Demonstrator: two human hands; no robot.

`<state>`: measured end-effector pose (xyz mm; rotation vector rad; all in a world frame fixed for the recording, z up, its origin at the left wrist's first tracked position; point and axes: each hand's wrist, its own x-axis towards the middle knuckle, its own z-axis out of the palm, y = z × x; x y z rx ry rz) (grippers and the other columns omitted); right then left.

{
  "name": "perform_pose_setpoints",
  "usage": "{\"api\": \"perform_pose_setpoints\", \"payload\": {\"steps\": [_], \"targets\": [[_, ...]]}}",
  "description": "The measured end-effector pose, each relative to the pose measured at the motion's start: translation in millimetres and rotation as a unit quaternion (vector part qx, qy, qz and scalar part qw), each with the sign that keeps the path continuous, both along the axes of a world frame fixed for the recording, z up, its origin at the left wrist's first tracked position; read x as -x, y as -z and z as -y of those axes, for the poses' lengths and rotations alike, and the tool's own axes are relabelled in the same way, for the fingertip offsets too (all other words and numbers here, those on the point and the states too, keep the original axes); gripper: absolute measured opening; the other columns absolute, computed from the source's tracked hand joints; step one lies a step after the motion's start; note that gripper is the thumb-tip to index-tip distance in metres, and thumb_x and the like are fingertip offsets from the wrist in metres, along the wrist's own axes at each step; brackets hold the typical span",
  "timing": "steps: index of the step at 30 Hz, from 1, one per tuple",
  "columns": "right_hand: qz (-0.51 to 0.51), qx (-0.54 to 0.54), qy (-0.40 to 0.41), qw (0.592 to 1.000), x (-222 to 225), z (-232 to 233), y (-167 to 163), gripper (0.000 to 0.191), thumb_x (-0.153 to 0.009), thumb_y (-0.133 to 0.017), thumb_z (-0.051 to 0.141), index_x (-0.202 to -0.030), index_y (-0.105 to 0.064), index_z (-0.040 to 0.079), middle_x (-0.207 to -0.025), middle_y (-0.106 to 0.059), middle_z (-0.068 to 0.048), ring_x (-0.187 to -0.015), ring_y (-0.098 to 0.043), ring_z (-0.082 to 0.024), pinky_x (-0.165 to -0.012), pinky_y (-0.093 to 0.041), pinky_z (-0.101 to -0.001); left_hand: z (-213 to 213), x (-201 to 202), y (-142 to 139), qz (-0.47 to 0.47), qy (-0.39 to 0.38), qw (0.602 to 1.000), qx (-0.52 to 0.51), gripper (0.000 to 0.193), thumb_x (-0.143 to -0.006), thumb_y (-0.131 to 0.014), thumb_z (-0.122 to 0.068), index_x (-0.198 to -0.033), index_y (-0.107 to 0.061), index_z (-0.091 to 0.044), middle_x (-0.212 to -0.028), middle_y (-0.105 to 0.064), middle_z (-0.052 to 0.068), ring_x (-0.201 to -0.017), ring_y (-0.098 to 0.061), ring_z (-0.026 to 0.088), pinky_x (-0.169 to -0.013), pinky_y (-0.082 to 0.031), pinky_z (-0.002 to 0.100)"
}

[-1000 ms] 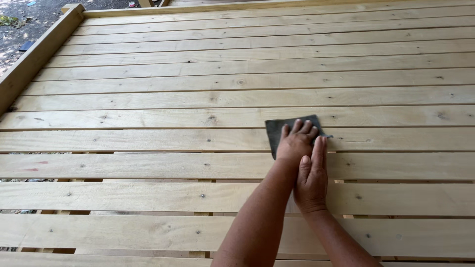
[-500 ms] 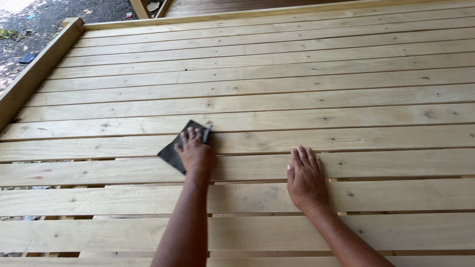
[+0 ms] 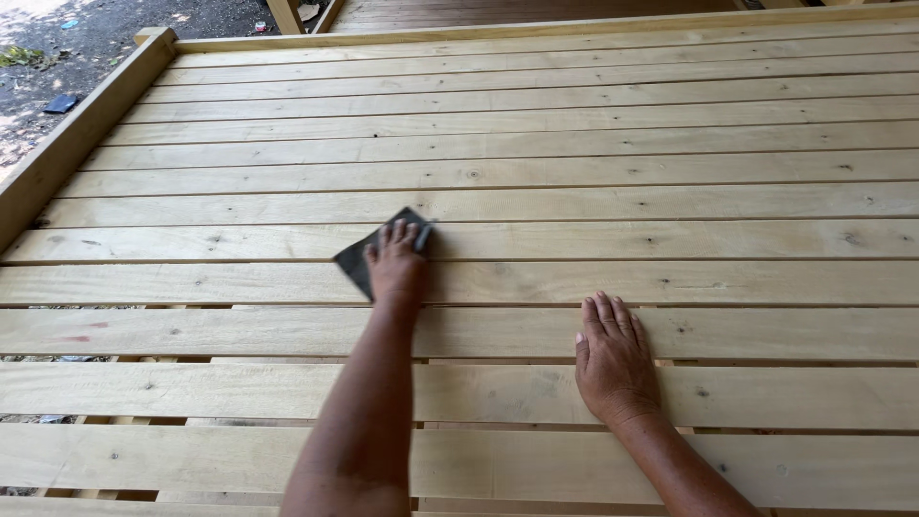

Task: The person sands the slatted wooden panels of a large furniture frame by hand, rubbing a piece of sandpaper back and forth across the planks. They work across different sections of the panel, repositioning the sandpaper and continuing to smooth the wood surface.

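My left hand (image 3: 397, 263) reaches forward on a straight arm, palm down, fingers together and pressed flat. My right hand (image 3: 613, 359) lies nearer me, palm down, fingers straight, close together and pointing forward.

deck boards (image 3: 574, 191): pale bare wood, matt, knotty, visible grain | sanding sheet (image 3: 359, 257): dark grey, matt, gritty-looking | far-left edge beam (image 3: 77, 144): same pale wood, matt | ground far left (image 3: 86, 38): rough dirt
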<state>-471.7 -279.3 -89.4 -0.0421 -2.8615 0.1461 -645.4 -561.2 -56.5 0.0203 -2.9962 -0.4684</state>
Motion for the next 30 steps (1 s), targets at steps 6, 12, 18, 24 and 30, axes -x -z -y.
{"api": "perform_pose_setpoints", "payload": {"steps": [6, 12, 18, 24, 30], "targets": [[0.012, -0.010, 0.000, 1.000, 2.0, 3.9, 4.9, 0.059, -0.102, -0.034, 0.032, -0.154, -0.035, 0.004, -0.161, -0.035, -0.013, -0.151, -0.026, -0.028, -0.123, -0.017, -0.0422, 18.2, -1.6, 5.5, -0.010, -0.110, 0.992, 0.058, 0.060, -0.104, -0.041, -0.017, -0.163, -0.029, -0.018, -0.170, -0.020, 0.008, -0.156, -0.010, 0.030, -0.123, -0.007, 0.057], [0.033, -0.010, 0.012, 0.999, -1.5, 2.0, -2.5, 0.058, -0.103, -0.036, 0.032, -0.155, -0.039, 0.007, -0.162, -0.038, -0.011, -0.154, -0.027, -0.026, -0.127, -0.019, -0.0419, -178.7, -72.5, 13.4, 0.018, 0.174, 0.982, -0.071, 0.057, -0.094, -0.047, -0.017, -0.152, -0.047, -0.017, -0.167, -0.030, 0.004, -0.157, -0.018, 0.027, -0.126, -0.010, 0.055], [-0.004, -0.006, 0.001, 1.000, -4.1, -0.2, 0.5, 0.057, -0.102, -0.035, 0.033, -0.154, -0.039, 0.010, -0.162, -0.037, -0.008, -0.152, -0.028, -0.026, -0.124, -0.019, -0.0434, -25.9, -80.5, 12.1, 0.000, 0.099, 0.993, -0.064, 0.063, -0.089, -0.060, -0.024, -0.151, -0.048, -0.026, -0.166, -0.032, -0.001, -0.157, -0.020, 0.020, -0.126, -0.012, 0.051], [-0.005, -0.026, 0.015, 1.000, 3.1, 2.2, 12.8, 0.058, -0.103, -0.036, 0.033, -0.155, -0.038, 0.007, -0.162, -0.037, -0.010, -0.152, -0.029, -0.027, -0.125, -0.020, -0.0419, 97.1, -64.9, 14.7, -0.005, -0.105, 0.994, -0.002, 0.065, -0.095, -0.053, -0.021, -0.159, -0.040, -0.022, -0.171, -0.026, -0.001, -0.159, -0.015, 0.021, -0.125, -0.011, 0.053], [-0.012, -0.014, 0.005, 1.000, -0.3, 2.2, 10.6, 0.058, -0.103, -0.037, 0.032, -0.154, -0.041, 0.007, -0.163, -0.039, -0.011, -0.152, -0.030, -0.028, -0.124, -0.022, -0.0420, -87.5, -130.7, 31.4, -0.037, 0.105, 0.989, -0.093, 0.061, -0.090, -0.047, -0.010, -0.150, -0.051, -0.015, -0.166, -0.034, 0.006, -0.157, -0.021, 0.026, -0.126, -0.008, 0.052]]}}
